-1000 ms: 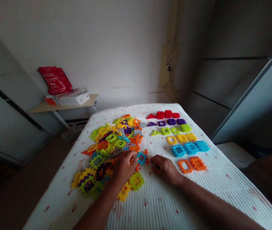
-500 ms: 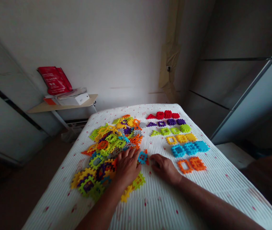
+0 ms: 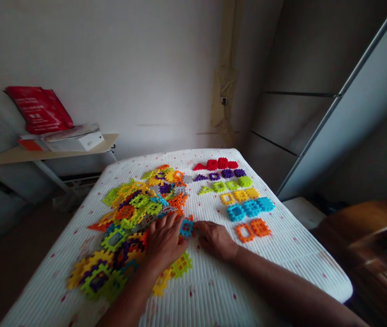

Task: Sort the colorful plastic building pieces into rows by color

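Since half a second earlier the view had swung right, so the table and hands sat further left in the picture, while the hands themselves had barely shifted on the table. The left hand lay flat, palm down, fingers spread and slack, on the near edge of the loose pile of tiles, gripping nothing. A blue tile with an orange piece clinging to it lay on the white ribbed cover, just right of the left fingertips and between the two hands. The right hand rested knuckles up beside it, fingers curled toward the tile; whether they pinched it could not be told. Further right stood sorted rows: red tiles, purple, green, yellow, blue tiles and orange tiles. The red bag on the shelf carried white writing, too blurred to read.
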`<state>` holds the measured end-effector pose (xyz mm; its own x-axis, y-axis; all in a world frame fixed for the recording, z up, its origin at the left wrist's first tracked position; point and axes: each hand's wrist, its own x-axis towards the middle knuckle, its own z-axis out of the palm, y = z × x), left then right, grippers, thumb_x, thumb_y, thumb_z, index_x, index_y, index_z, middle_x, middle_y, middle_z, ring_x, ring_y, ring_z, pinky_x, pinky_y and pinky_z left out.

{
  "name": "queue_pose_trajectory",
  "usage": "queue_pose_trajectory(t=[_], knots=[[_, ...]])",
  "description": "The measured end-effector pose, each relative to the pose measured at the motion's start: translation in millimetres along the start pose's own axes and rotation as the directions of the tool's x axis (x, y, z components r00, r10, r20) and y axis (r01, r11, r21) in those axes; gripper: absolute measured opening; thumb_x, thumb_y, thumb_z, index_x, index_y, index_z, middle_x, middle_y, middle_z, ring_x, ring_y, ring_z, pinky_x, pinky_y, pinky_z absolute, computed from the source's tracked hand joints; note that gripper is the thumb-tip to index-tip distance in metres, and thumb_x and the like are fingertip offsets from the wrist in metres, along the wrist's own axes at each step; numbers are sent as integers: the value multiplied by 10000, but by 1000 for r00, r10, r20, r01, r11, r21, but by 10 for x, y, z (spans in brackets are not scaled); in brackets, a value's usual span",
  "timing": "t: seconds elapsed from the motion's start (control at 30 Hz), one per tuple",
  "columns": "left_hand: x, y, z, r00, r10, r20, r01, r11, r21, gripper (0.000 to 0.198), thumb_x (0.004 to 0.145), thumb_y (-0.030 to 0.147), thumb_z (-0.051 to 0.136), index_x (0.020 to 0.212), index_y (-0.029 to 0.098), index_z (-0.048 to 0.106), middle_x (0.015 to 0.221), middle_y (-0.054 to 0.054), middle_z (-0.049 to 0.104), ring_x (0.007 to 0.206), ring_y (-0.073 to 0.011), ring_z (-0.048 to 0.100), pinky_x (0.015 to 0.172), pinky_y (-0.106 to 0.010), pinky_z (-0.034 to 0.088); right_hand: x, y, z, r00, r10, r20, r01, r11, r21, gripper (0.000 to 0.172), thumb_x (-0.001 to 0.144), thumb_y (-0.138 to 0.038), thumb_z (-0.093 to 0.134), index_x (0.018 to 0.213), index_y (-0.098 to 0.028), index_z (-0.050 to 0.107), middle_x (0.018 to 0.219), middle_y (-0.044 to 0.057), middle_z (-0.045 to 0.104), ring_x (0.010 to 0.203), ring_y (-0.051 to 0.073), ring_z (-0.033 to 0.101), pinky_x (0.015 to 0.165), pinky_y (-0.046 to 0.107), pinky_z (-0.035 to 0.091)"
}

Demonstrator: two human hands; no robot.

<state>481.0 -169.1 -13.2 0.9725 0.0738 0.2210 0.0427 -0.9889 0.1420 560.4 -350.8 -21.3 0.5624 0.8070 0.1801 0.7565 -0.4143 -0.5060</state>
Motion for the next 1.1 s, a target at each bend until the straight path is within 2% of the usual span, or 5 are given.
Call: queue_pose_trajectory(t=[0.37, 0.6, 0.77, 1.0, 1.1], knots=[[21, -36, 37, 997, -46, -65, 42, 997, -69, 384, 646, 302, 602, 1020, 248, 532, 1239, -80, 574, 1158, -297, 475, 951, -477, 297, -2, 16, 3, 996, -86, -22, 87, 996, 20, 439, 725, -60, 451, 1136, -196, 518, 1110, 71, 639, 1006, 177, 595, 882, 298, 461], [-1, -2, -46, 955, -12, -297, -10, 997, -72, 385, 635, 318, 665, 960, 220, 483, 1218, -121, 565, 1143, -316, 489, 972, -478, 304, -7, -15, -50, 987, 128, -100, -99, 963, 250, 339, 759, -120, 510, 1090, -181, 546, 946, 42, 653, 745, 137, 601, 689, 246, 472], [-25, 42, -172, 923, 7, -385, -31, 998, -55, 385, 681, 290, 646, 1016, 215, 473, 1102, -120, 605, 1067, -295, 527, 968, -467, 297, 67, -170, -69, 977, 139, -159, -37, 855, 518, 170, 840, -274, 519, 970, -185, 580, 847, 23, 634, 664, 115, 553, 614, 231, 447], [-52, 23, -119, 911, -32, -412, 11, 999, -52, 353, 695, 343, 653, 976, 191, 504, 863, -94, 617, 850, -278, 562, 811, -428, 399, 216, -274, 83, 939, 309, -149, -42, 534, 845, 263, 756, -444, 619, 836, -206, 540, 699, -19, 557, 564, 101, 502, 525, 228, 430], [-48, 53, -72, 918, -60, -392, -3, 987, -158, 377, 679, 354, 676, 986, 192, 529, 844, -81, 629, 824, -265, 572, 773, -405, 426, 241, -252, 76, 917, 370, -148, -51, 477, 878, 271, 708, -431, 657, 780, -204, 530, 660, -30, 544, 530, 93, 487, 500, 224, 423]])
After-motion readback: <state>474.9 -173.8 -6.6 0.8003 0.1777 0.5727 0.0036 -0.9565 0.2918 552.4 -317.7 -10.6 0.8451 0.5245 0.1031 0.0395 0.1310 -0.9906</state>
